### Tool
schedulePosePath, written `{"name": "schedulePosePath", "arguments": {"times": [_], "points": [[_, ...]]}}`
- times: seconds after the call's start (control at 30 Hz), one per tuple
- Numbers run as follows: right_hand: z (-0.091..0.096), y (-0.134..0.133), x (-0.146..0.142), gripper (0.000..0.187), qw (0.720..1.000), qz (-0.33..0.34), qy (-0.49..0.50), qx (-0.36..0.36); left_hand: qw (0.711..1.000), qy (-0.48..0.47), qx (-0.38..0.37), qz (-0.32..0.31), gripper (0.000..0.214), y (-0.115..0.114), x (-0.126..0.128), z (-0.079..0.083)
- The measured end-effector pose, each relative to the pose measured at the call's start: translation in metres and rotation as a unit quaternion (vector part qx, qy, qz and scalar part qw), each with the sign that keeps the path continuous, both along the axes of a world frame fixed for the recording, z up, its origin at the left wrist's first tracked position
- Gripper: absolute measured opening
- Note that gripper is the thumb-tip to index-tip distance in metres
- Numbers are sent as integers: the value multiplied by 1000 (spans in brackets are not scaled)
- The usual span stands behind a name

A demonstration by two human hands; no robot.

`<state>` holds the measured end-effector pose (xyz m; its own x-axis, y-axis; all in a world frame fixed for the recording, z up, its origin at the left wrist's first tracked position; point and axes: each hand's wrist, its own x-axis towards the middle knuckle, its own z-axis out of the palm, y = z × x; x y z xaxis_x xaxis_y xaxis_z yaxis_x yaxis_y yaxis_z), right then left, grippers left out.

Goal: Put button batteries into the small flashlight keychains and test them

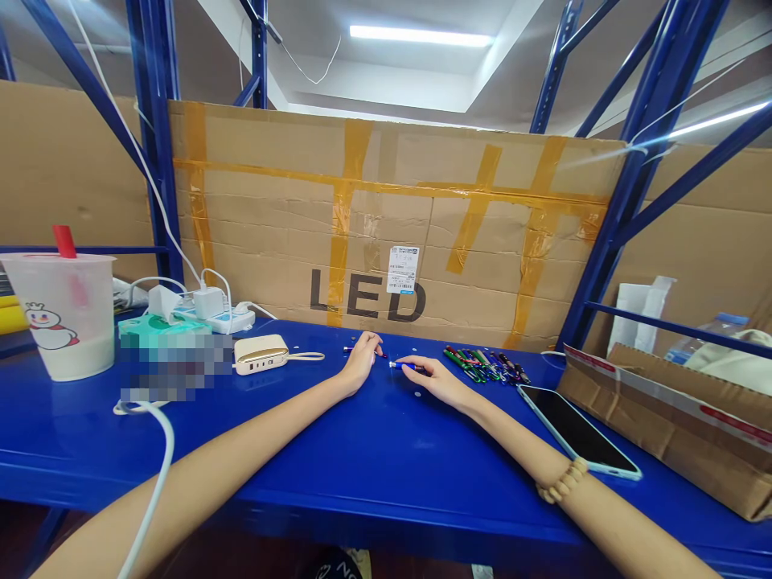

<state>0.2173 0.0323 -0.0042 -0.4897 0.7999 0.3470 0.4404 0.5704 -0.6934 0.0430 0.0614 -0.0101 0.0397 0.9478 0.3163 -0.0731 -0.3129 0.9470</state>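
Best to pinch the blue pen (396,365) lightly in the nearly closed right hand (443,383), over the desk (404,466) left of the pen pile (486,365), and steady the dark pen (348,350) under the loosely curled left hand (363,359), whether gripped or merely covered impossible to tell.

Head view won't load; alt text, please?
The left hand covers part of a dark pen and the right hand touches a blue pen, at a blue table; more pens and a phone lie to the right. Cardboard marked LED stands behind.

Pens (474,364), phone (581,430), cup (81,334) on blue table (410,474).
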Motion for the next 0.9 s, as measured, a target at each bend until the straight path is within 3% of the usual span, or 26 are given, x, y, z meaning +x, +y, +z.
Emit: {"name": "schedulePosePath", "arguments": {"times": [0.27, 0.9], "points": [[4, 1, 0, 38, 999, -22, -4, 43, 1000, -3, 0, 7, 13, 1, 1, 0], [5, -1, 3, 37, 994, -4, -79, 70, 1000, 3, -14, 2, 13, -2, 0, 2]]}}
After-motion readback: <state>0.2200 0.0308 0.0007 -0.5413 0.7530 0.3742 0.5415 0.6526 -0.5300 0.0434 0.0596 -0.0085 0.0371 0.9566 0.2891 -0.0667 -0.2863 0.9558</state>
